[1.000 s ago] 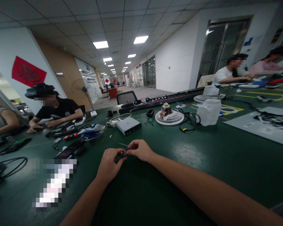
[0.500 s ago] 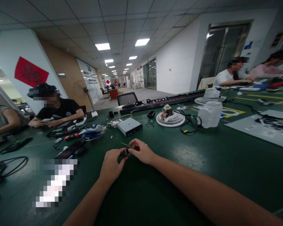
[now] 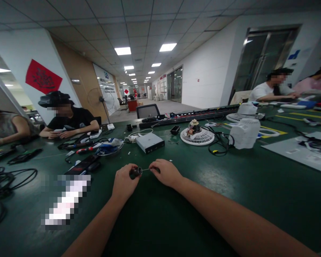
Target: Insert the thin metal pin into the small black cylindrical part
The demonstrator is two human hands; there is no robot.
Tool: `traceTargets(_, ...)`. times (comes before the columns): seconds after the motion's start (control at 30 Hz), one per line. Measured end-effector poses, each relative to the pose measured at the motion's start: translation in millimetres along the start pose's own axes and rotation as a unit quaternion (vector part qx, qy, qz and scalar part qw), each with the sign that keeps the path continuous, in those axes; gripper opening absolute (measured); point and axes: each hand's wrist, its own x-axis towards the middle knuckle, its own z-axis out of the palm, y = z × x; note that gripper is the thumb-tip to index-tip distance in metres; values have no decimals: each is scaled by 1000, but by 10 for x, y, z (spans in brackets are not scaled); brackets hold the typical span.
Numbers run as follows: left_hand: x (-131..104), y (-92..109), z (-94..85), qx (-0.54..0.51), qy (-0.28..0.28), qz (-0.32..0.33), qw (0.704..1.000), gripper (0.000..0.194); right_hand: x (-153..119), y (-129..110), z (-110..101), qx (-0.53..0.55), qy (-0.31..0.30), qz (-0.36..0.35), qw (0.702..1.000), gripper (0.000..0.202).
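My left hand (image 3: 124, 181) is closed around a small dark cylinder (image 3: 138, 171), its round end facing right. My right hand (image 3: 166, 172) pinches a thin metal rod-like tool (image 3: 146, 169), whose kind I cannot make out. The rod spans the gap between my hands, its left tip at the cylinder's round end; whether it goes inside is too small to tell. Both hands are just above the green table (image 3: 149, 221). Beyond them lies a grey box-shaped drive (image 3: 150, 143).
A white fan grille with a motor (image 3: 197, 136) and a white housing (image 3: 245, 133) stand at the back right. A small black tray (image 3: 175, 130) sits behind the drive. Cables (image 3: 12, 180), a dark device (image 3: 82, 165) and a red-handled tool (image 3: 85, 150) lie left. Co-workers sit on both sides.
My right hand has drawn away from the cylinder, and the rod has swung from pointing up-left to level with the cylinder's end. The cylinder has turned rightward. The camera view has shifted slightly left.
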Motion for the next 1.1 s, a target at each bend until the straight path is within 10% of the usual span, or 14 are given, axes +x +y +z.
traceTargets(1.1,-26,23,22,-5,-41,-38,998,26,3,27,40,-56,6,9,998,22)
